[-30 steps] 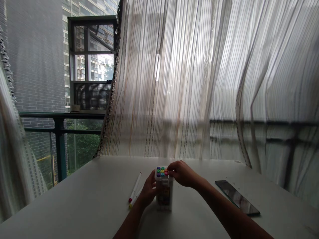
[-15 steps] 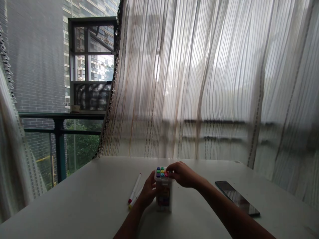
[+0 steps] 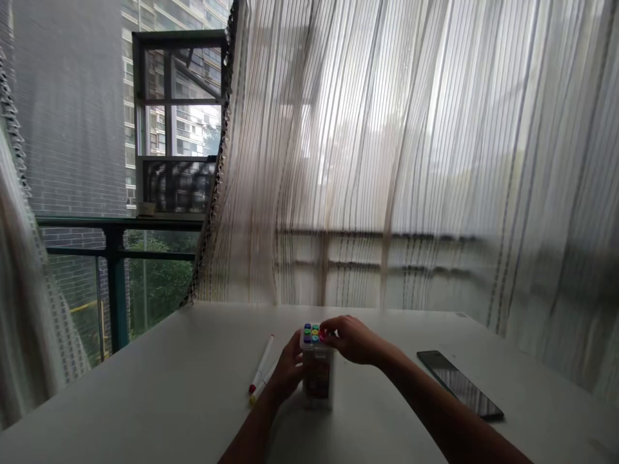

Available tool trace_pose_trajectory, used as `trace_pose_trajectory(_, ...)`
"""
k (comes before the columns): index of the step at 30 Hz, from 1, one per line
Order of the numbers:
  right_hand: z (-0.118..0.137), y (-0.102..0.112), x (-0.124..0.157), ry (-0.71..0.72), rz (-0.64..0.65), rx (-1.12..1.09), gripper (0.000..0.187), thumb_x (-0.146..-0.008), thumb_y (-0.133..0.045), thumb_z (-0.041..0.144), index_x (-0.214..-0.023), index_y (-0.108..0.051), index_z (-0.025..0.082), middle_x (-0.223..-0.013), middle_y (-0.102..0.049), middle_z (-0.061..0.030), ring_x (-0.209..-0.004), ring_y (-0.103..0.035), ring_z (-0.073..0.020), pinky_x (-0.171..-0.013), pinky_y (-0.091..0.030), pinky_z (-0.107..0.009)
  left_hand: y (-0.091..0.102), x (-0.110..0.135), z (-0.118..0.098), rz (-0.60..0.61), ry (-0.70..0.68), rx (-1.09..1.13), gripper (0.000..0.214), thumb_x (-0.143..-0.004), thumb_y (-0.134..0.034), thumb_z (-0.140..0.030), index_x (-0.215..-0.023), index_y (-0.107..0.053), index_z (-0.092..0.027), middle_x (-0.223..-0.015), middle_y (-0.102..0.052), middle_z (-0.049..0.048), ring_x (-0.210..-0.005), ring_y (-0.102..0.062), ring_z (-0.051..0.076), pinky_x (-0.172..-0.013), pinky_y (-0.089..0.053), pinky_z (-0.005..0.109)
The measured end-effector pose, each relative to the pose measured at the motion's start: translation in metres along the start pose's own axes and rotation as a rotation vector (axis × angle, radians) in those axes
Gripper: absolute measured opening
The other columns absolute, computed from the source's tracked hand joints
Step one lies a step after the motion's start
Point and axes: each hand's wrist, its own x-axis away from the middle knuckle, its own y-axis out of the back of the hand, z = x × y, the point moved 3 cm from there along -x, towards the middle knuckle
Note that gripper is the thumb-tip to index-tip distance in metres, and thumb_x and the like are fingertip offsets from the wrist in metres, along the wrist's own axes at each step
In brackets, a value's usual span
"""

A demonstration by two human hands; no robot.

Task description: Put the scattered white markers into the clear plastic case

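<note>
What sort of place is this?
Probably a glazed balcony or window-side room in a residential high-rise: a sheer striped curtain, a dark teal railing, and a brick wall and apartment block outside.

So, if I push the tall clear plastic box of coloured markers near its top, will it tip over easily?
The tall, clear plastic box of markers is narrow for its height, so a push high up would probably tip it. The markers inside seem to fill it, so it may feel solid. Its smooth plastic may slide on the white table.
</note>
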Motion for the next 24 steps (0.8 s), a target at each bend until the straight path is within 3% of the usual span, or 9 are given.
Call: trace_pose_trajectory(24,0.003,-0.002,0.003,-0.050,0.000,0.003,0.027,-0.085,-0.049,0.026,-0.104,-0.066,0.017,-0.095,-0.068,-0.0094,-0.080,-0.061,-0.0199,-0.066,-0.042,-0.027,-0.004,0.001,-0.010,0.006,0.007,-0.048,0.059,-0.066,-0.075,-0.041,-0.114,-0.048,-0.018,-0.104,-0.062,0.0090,-0.096,-0.058,0.026,-0.079,-0.046,0.031)
